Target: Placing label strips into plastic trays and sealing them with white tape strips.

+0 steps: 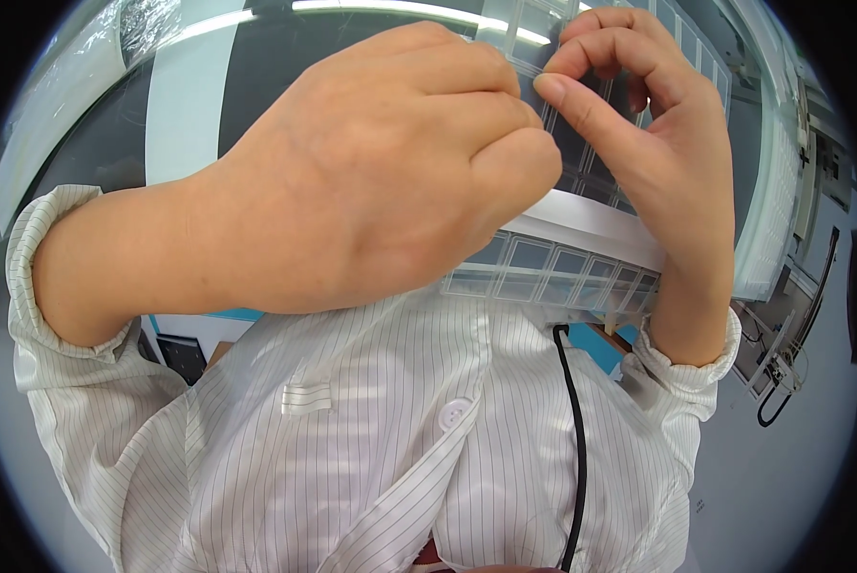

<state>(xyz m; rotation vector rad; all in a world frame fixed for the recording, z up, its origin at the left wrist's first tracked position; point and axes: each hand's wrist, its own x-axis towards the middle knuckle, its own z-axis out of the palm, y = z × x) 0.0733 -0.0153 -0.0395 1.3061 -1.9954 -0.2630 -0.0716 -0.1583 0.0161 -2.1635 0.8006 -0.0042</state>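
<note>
My left hand is curled closed, its back filling the middle of the view. Its fingertips are hidden, so whatever it may hold does not show. Close by on the right, my right hand pinches thumb against forefinger, the other fingers bent. Anything between those tips is too small to make out. Below both hands lies a clear plastic compartment box, divided into a grid of small cells. A white strip runs along its near side. My left hand covers part of the box.
A pale band crosses the dark work surface at left. Crumpled clear plastic film lies at the far left. Clear edging bounds the right side, with equipment and a black cable beyond. A black cord hangs along my striped shirt.
</note>
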